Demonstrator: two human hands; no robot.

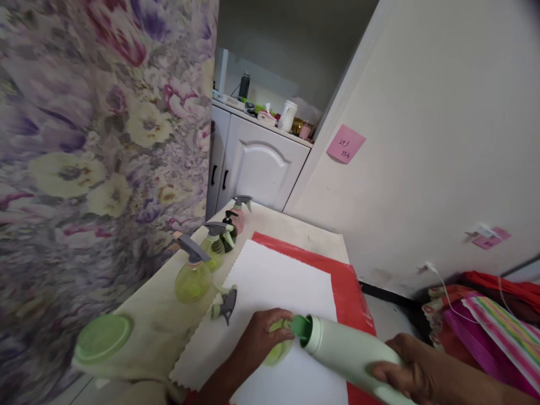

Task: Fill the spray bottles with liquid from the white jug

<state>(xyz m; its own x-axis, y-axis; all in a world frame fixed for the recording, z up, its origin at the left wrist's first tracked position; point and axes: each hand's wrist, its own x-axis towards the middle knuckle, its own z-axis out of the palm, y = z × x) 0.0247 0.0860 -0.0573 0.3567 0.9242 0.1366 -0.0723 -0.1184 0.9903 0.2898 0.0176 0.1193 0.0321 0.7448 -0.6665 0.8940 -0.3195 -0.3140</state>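
My left hand [264, 337] is wrapped round a small yellow-green bottle [276, 351] standing on a white cloth [274, 292]. My right hand [400, 371] grips a large pale green bottle [350, 351], tilted so its darker green neck [300, 326] meets the small bottle's opening. A detached grey and green spray head [224, 306] lies on the cloth's left edge, just left of my left hand.
Three spray bottles [196, 273] stand in a row along the table's left side by a floral curtain [97, 140]. A green lid [102, 337] lies at the near left. A red mat [350, 287] lies under the cloth. Striped fabric [493, 337] is piled at right.
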